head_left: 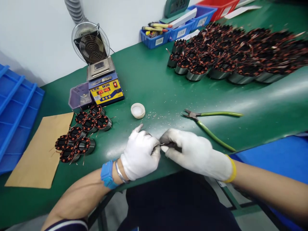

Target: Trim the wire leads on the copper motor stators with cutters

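Note:
Both hands wear white gloves and meet near the table's front edge. My left hand (pixel 141 154) has its fingers curled and pinched together, with one finger sticking up. My right hand (pixel 190 152) pinches right beside it, thumb and fingertips closing on something small and thin that I cannot make out. Beyond my hands stands a small round white dish (pixel 138 110). Green-handled cutters (pixel 216 114) lie with spread handles to the right. At the left, several wire-wound stators (pixel 83 146) stand grouped, with thin wire ends sticking out.
A yellow and blue soldering pot (pixel 106 89) with a fan above sits at the back left, beside a purple tray (pixel 78 96). Many stators (pixel 198 72) fill the back right. Blue bins (pixel 154 40) stand behind. Brown cardboard (pixel 40 150) lies at the left. Small clippings dot the table (pixel 149 80).

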The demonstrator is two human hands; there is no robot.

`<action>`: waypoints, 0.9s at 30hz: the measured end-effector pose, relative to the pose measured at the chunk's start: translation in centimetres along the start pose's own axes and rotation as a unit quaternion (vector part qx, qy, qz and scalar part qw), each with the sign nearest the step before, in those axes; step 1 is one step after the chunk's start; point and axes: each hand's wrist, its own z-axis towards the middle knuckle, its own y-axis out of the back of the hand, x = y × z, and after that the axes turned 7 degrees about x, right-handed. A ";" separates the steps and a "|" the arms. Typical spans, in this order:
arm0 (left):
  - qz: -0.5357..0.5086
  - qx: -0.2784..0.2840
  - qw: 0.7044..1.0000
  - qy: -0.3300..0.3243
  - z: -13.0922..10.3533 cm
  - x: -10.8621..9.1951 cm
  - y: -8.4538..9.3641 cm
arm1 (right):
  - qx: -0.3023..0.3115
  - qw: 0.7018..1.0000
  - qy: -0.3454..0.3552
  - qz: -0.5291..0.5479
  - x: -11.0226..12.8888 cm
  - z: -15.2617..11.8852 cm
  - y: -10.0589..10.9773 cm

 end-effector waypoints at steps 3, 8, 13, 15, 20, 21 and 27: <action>0.002 0.002 1.000 -0.001 0.1 0.0 0.0 | -0.030 0.977 0.125 -0.172 -0.6 -0.4 0.5; 0.004 -0.001 1.000 0.001 0.0 0.1 0.0 | 0.078 0.993 -0.045 0.080 0.5 0.3 0.1; 0.004 -0.006 1.000 -0.006 0.0 0.1 -0.1 | 0.051 0.999 0.000 0.014 0.1 0.3 0.5; 0.007 -0.010 1.000 -0.007 0.0 0.1 -0.1 | -0.001 0.987 0.110 -0.121 -0.5 0.2 0.9; 0.005 -0.014 1.000 -0.003 0.1 0.0 0.0 | 0.061 0.995 0.055 0.056 0.1 0.4 0.9; 0.005 -0.010 1.000 -0.003 0.1 0.0 -0.1 | 0.079 0.988 -0.005 0.135 0.5 0.6 0.8; -0.004 0.011 1.000 0.018 0.1 -0.3 0.2 | 0.131 0.916 -0.153 0.346 0.5 0.2 0.9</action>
